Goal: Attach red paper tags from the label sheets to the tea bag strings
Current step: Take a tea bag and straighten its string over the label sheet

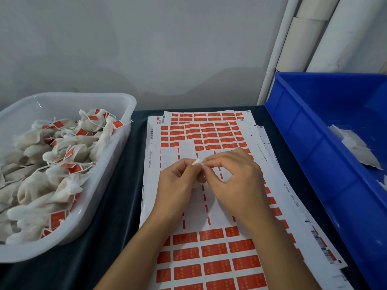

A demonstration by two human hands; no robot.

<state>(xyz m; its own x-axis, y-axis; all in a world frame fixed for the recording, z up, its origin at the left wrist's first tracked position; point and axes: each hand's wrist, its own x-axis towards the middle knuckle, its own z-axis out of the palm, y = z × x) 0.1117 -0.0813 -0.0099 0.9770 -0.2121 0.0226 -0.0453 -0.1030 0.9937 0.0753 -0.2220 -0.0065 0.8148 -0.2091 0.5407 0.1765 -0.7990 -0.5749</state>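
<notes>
Clear tub (125, 105): it is standing at the far left on the dark table (117, 206), and we are seeing it full of finished tea bags (37, 185) with red tags already on their strings.

Left hand (178, 183): we are holding it over the label sheets, fingers curled, pinching a small white piece at its top.

Tea bag (198, 162): only a small white bit is showing between the two hands, just above the fingertips. Most of it is hidden by the fingers, so we cannot tell its long axis or which way it is pointing.

Right hand (236, 176): its thumb and forefinger are pinching the same white piece, touching the left hand.

Label sheets (209, 248): they are lying under both hands, stacked and fanned, long side running away from us. Red tags (213, 266) are filling the near and far rows; the middle rows are peeled.

Blue bin (314, 143): it is standing at the right, with a few untagged tea bags (356, 147) inside.
</notes>
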